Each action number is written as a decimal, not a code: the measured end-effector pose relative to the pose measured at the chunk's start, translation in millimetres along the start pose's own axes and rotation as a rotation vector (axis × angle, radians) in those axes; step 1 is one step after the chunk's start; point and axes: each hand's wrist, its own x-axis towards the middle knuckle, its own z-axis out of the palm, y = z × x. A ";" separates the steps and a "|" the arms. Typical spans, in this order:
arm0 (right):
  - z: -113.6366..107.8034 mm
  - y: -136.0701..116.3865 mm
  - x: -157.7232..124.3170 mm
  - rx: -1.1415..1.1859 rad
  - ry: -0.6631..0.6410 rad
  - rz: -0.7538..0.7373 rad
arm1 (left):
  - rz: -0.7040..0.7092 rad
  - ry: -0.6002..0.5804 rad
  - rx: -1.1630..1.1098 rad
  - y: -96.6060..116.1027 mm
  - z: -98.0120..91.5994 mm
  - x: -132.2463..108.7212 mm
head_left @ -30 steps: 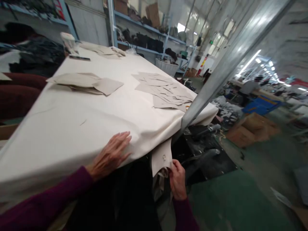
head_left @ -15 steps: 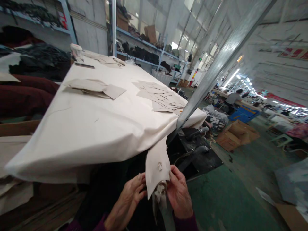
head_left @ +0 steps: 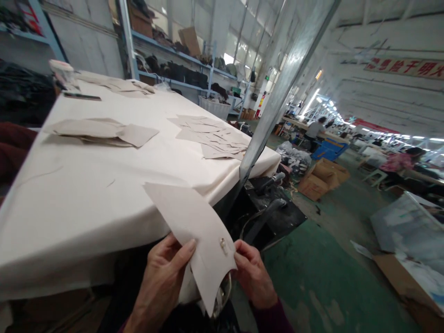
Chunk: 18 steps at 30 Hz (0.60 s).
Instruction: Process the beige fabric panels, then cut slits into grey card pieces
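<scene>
A beige cut piece [head_left: 194, 231] with a small metal fitting near its lower edge is held up in front of the white-covered table [head_left: 86, 194]. My left hand [head_left: 159, 282] grips its lower left side, thumb on top. My right hand [head_left: 255, 277] pinches its right edge next to the fitting. Below the piece a shiny metal part [head_left: 222, 291] shows between my hands.
Two stacks of similar beige pieces [head_left: 100, 132] [head_left: 211, 136] lie on the table, with more at its far end. A slanted metal post [head_left: 277, 88] stands at the table's right corner. Black machinery [head_left: 267, 208] and cardboard boxes [head_left: 322, 178] sit on the green floor. Shelves line the back wall.
The piece hung down from the table edge before; now both hands have lifted it and tilted it up over the table's front edge. My left hand left the tabletop and took hold of it.
</scene>
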 end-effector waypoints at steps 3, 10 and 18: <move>9.6 -9.3 7.4 -0.060 -0.063 -0.041 | 0.086 0.018 0.171 19.1 9.3 0.4; -33.6 -71.5 68.5 -0.565 0.035 -0.122 | 0.360 0.000 0.280 100.2 31.1 35.8; -212.0 -130.1 129.5 -1.009 0.821 -0.287 | 1.049 -0.029 0.212 223.9 93.1 76.7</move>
